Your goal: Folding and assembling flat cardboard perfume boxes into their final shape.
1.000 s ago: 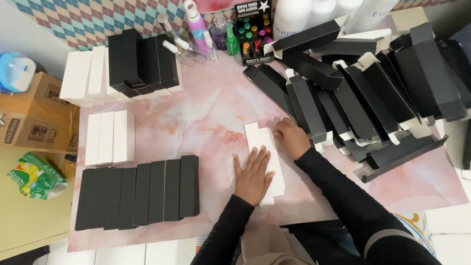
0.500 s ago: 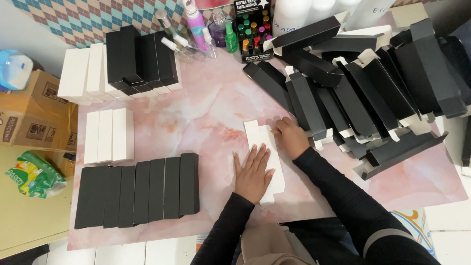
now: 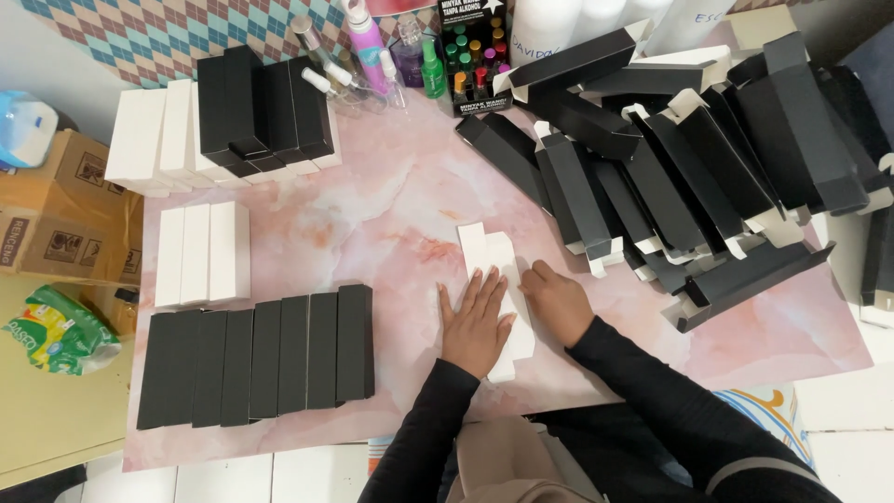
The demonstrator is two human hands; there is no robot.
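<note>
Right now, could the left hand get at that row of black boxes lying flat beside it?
Probably yes. The left hand rests flat on the white carton, and only bare table lies between it and the row of black boxes.

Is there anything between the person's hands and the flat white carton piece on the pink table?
Nothing visible. The left hand lies flat on the white carton piece, and the right hand presses against its right edge. The nearest black cartons lie apart to the right.

Left hand, right hand pressing flat white carton on table.
</note>
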